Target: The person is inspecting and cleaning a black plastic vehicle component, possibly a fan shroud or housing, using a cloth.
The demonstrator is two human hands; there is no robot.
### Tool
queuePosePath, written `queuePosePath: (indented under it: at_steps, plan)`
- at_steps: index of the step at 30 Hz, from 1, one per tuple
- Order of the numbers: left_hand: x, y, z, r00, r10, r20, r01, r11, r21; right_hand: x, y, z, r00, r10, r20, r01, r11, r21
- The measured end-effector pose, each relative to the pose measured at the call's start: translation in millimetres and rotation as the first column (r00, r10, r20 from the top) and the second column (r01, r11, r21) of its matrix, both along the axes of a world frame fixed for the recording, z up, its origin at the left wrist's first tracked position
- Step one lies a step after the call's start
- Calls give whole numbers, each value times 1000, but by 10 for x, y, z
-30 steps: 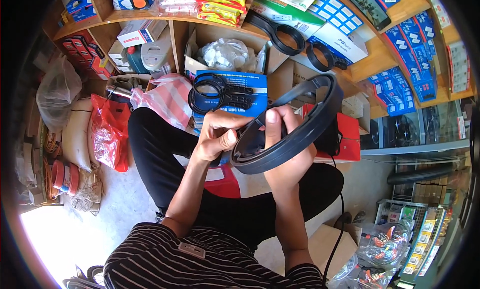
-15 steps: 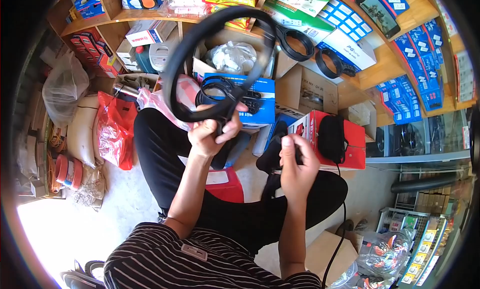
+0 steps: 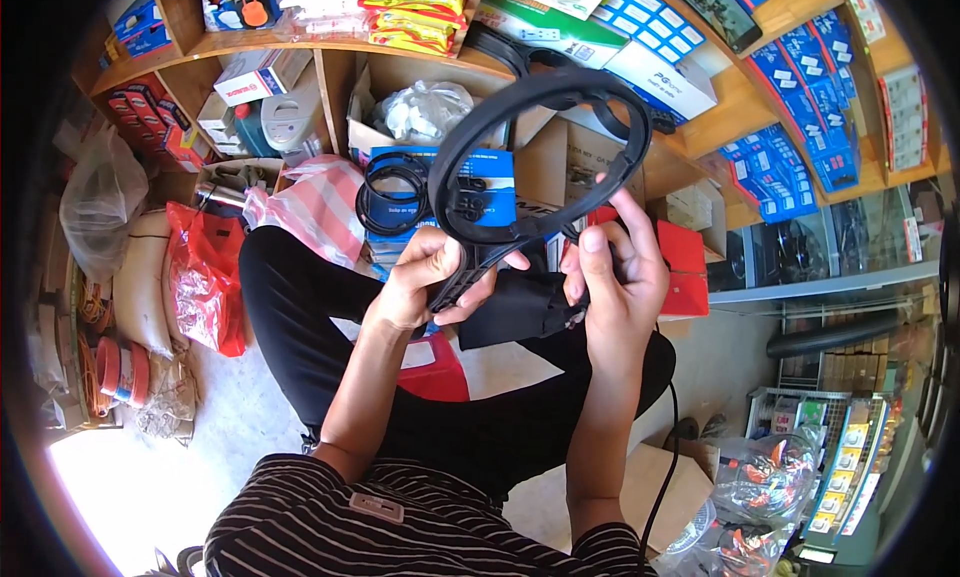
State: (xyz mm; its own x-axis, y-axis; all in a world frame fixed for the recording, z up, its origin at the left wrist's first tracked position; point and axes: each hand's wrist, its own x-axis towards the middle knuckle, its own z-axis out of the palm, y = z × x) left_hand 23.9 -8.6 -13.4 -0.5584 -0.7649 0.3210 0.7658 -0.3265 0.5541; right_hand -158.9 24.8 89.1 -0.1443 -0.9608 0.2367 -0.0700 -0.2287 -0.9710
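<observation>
My left hand (image 3: 412, 285) is closed round the short handle of a black plastic ring (image 3: 451, 172). The ring stands up from the hand, tilted to the right, and the shelves show through its open middle. My right hand (image 3: 622, 289) is raised at the ring's lower right side, its index finger stretched along the rim. Its other fingers curl round something dark that I cannot make out. Soft black cloth (image 3: 520, 312) lies between the two hands. Coiled black rings (image 3: 392, 199) rest on a blue box (image 3: 488, 167) behind the ring.
Wooden shelves (image 3: 240, 45) packed with boxes and packets curve across the back. A red box (image 3: 688, 282) stands beyond my right hand, and a black cord (image 3: 672, 447) runs down by my right knee. On the left sit a red plastic bag (image 3: 205, 277) and a pale sack (image 3: 145, 277).
The ring has moved right and down, turning its opening more toward me. My right hand has come up to its rim with the index finger extended. The whole view has shifted slightly.
</observation>
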Motion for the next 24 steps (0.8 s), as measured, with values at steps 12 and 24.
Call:
queuePosePath:
  at_steps: [12,24]
  plan:
    - [177,-254,-302,959,-264,-105,239,950,-201,10,-40,-209,955,-56,291,-23,965,263]
    - [-262,-6,93,811,582,-60,-557,799,225,651,117,-731,991,-69,113,36,963,267]
